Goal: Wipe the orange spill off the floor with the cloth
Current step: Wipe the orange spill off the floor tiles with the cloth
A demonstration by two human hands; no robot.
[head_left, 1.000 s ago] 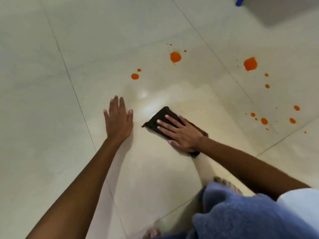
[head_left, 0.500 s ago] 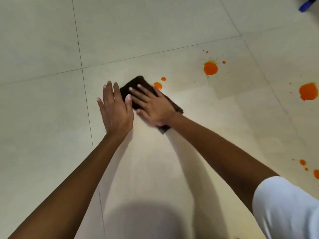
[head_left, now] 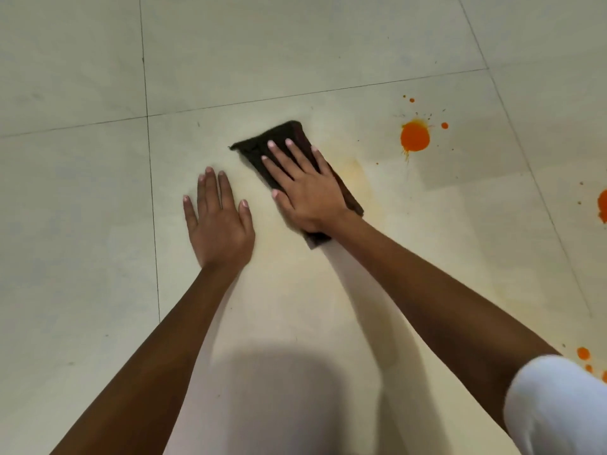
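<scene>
A folded dark brown cloth (head_left: 259, 146) lies on the pale tiled floor (head_left: 295, 60). My right hand (head_left: 305, 188) presses flat on top of it, fingers spread. My left hand (head_left: 220, 224) rests flat on the bare floor just left of the cloth, holding nothing. A large orange splat (head_left: 415, 136) with small droplets around it sits to the right of the cloth. A faint yellowish smear (head_left: 354, 172) marks the floor beside the cloth's right edge. Another orange blot (head_left: 603, 210) is cut off at the right edge, and small orange drops (head_left: 583, 353) lie near my white sleeve (head_left: 558, 408).
Dark grout lines (head_left: 149, 159) cross the tiles to the left and behind the hands. My own shadow (head_left: 295, 399) falls on the floor between my arms.
My right hand has slid the cloth to the right over the small orange drops, which are now gone, leaving a faint smear. The left hand stays planted; the camera has moved closer.
</scene>
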